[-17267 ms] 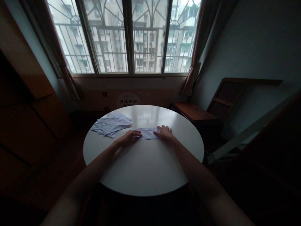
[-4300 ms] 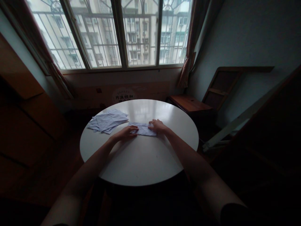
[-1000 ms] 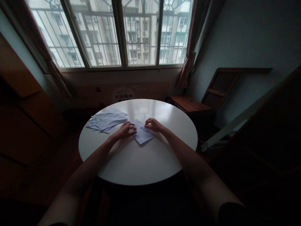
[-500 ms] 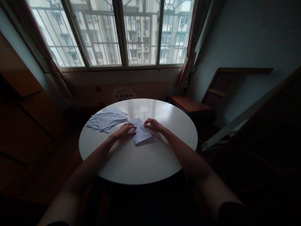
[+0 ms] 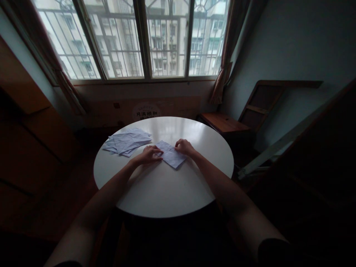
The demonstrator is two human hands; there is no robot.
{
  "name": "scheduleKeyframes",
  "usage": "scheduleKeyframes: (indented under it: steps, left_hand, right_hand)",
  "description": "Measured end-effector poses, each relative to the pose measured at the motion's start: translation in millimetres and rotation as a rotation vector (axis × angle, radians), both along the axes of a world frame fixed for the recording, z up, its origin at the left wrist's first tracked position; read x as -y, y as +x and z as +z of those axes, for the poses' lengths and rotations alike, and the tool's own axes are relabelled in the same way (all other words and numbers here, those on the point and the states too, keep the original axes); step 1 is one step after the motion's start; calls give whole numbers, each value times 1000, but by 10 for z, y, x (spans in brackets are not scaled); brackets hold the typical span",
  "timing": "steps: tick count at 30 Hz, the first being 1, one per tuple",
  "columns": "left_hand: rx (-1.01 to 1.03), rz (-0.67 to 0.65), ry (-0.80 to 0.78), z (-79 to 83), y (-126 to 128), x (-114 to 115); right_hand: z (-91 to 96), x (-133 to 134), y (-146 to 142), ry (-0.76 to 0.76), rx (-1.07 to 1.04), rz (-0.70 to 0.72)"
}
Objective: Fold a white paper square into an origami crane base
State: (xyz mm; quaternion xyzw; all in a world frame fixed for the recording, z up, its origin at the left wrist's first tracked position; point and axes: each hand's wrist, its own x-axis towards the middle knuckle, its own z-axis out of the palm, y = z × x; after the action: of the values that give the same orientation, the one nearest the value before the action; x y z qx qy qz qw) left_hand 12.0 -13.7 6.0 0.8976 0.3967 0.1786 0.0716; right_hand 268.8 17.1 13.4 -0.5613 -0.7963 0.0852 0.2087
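A creased, pale bluish-white sheet of paper [image 5: 172, 157] lies turned on the round table, one corner pointing toward me. At its left corner, my left hand [image 5: 151, 154] has thumb and fingers closed on the edge. My right hand [image 5: 183, 147] pinches the sheet's upper right edge, with the fingertips partly hidden by the curled hand. Farther left lies a loose pile of similar creased papers [image 5: 126, 141], overlapping at odd angles and touched by neither hand.
The white round table [image 5: 167, 198] carries the papers. Behind it to the right stand a low wooden bench [image 5: 224, 121] and a wooden frame [image 5: 258, 99] against the wall. A printed cardboard box [image 5: 172, 105] is under the barred window [image 5: 167, 40].
The sheet has turned, its near corner swinging to the right. My right hand has moved slightly right with its edge; my left hand has shifted a little right. The pile stays put.
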Motion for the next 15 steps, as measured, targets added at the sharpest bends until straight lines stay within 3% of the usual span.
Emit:
scheduleKeyframes:
  steps: [5,15]
  left_hand:
    - [14,-22,-20,3,-6,-8]
    - [54,-65,-27,0,-24,-15]
  right_hand:
    - [-34,-26,-2,66,-63,93]
    - [-90,-58,-20,-16,-134,152]
